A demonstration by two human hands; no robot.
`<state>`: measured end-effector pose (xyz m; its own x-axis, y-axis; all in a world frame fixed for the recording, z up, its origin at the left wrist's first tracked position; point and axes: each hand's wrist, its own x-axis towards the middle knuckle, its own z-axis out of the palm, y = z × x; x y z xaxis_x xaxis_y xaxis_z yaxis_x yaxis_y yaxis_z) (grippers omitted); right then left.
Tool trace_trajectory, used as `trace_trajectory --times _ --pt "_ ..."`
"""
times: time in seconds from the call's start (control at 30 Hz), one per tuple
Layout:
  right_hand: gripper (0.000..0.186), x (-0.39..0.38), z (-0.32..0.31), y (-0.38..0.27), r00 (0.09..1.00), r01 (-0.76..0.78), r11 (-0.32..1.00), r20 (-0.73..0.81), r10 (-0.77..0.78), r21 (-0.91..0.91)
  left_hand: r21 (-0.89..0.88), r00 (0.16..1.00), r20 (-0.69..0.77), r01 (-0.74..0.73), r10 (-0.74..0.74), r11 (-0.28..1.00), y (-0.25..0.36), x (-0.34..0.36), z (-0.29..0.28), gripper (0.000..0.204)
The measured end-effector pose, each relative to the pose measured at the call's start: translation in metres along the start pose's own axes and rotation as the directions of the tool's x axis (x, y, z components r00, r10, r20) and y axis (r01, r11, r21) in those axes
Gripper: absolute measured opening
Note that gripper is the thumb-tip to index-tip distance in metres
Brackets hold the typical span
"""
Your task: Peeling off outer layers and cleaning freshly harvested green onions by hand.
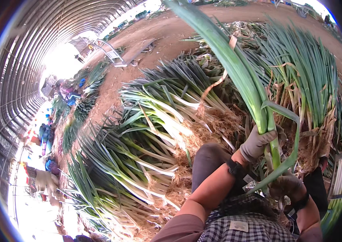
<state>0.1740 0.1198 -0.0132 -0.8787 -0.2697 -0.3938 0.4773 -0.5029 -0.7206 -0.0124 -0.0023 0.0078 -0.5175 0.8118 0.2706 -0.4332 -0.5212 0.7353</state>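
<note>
The left hand (258, 144) wraps its fingers round leeks (233, 67) (leaves up); the right hand (287, 185) is lower, its fingers' grip I cannot tell.

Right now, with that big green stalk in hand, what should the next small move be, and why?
I'd suggest drawing the folded leaf gently downward with the right hand. It bends away from the upright greens and droops close to that hand, while the left hand grips the green stalk higher up, which would probably steady it.
</note>
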Motion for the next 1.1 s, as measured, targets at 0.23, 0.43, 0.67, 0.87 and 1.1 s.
trace_trajectory --times 0.23,0.43,0.67,0.87,1.1 --pt "0.027 0.035 0.018 -0.043 0.734 0.397 0.770 -0.332 -0.593 -0.499 0.190 0.964 -0.248 0.146 -0.096 0.971 -0.014 -0.001 -0.022 0.019" --pt "0.019 0.047 0.014 -0.047 0.640 0.318 0.580 -0.282 -0.715 -0.750 0.360 0.973 -0.232 0.077 0.009 0.930 -0.030 0.000 -0.020 0.017" --pt "0.020 0.055 0.027 -0.049 0.590 0.369 0.503 -0.221 -0.777 -0.782 0.337 0.957 -0.289 0.098 0.004 0.937 -0.022 0.000 -0.016 0.018" --pt "0.026 0.059 0.019 -0.056 0.670 0.280 0.466 -0.177 -0.721 -0.839 0.302 0.909 -0.414 0.090 0.045 0.949 -0.023 -0.002 -0.005 0.014" --pt "0.021 0.060 0.039 -0.052 0.497 0.233 0.121 0.012 -0.868 -0.965 0.387 0.823 -0.567 0.255 0.011 0.886 -0.011 0.004 -0.008 0.012"
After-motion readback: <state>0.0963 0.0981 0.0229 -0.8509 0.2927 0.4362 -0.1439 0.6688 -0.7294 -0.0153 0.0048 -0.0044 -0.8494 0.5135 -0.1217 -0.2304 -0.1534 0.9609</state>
